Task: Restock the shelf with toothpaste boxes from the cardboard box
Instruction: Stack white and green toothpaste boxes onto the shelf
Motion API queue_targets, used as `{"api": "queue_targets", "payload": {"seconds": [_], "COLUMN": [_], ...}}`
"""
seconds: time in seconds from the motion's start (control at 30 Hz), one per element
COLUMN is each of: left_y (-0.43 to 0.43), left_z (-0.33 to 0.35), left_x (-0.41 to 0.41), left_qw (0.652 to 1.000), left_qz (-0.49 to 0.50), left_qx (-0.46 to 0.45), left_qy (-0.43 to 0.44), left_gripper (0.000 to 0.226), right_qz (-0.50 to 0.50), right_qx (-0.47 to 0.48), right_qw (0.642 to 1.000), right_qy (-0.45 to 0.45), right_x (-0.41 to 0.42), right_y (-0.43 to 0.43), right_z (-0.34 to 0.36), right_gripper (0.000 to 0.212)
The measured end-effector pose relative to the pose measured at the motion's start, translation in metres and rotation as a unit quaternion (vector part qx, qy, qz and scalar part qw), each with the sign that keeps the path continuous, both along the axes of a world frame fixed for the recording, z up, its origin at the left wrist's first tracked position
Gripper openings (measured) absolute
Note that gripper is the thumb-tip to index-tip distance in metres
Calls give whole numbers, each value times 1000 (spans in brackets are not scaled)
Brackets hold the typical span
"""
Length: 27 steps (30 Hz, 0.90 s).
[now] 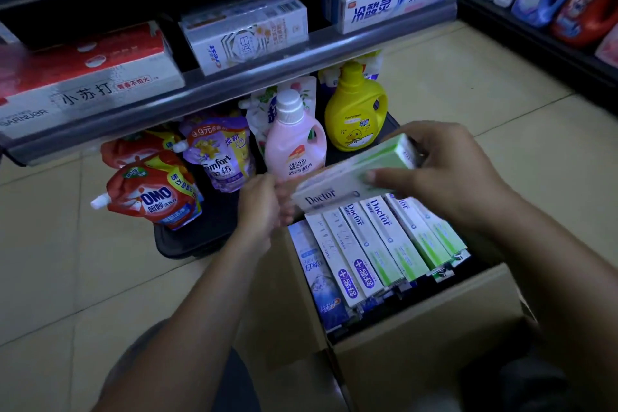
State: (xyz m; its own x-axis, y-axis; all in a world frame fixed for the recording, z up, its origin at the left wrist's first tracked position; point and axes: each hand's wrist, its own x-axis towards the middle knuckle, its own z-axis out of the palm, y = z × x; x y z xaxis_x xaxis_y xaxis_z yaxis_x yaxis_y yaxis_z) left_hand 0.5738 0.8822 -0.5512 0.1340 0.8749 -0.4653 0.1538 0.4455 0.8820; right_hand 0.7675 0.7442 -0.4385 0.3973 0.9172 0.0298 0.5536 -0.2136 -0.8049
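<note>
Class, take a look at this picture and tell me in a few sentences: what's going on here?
A person is restocking a shop shelf. The right hand grips one end of a green-and-white Doctor toothpaste box and the left hand holds the other end, above the open cardboard box. More toothpaste boxes stand packed in rows inside it. The held box is not yet on the shelf, which carries other toothpaste.
</note>
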Motion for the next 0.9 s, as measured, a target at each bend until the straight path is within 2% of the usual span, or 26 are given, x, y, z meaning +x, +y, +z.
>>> {"api": "queue_targets", "payload": {"seconds": [0.03, 0.1, 0.2, 0.3, 0.37, 0.43, 0.57, 0.67, 0.77, 0.9], "left_y": [-3, -11, -17, -16, -16, -17, -15, -11, -5, 0], "left_z": [-12, -34, -59, -74, -80, -83, -82, -77, -67, -39], "left_x": [1, 3, 9, 22, 29, 32, 36, 39, 35, 16], "left_qw": [996, 956, 841, 700, 632, 612, 586, 572, 541, 536], "left_qz": [-35, -145, -351, -544, -602, -608, -581, -578, -589, -599], "left_qx": [54, 170, 293, 308, 315, 333, 419, 450, 476, 509], "left_qy": [66, 192, 289, 345, 372, 382, 377, 370, 366, 308], "left_gripper": [14, 11, 49, 82, 89, 87, 67, 55, 47, 43], "right_qz": [-12, -32, -61, -78, -80, -83, -93, -95, -101, -114], "right_qx": [-5, -4, 8, 24, 27, 27, 33, 32, 34, 64], "right_qw": [999, 992, 976, 968, 968, 969, 969, 969, 968, 958], "right_qy": [39, 123, 207, 236, 237, 232, 228, 228, 226, 257], "right_x": [7, 18, 24, 26, 26, 26, 26, 25, 25, 27], "right_y": [0, 1, 0, -1, -3, -3, -5, -8, -9, -8], "right_z": [1, 3, 6, 8, 8, 8, 11, 14, 17, 22], "right_gripper": [36, 30, 28, 24, 23, 23, 23, 23, 25, 25]}}
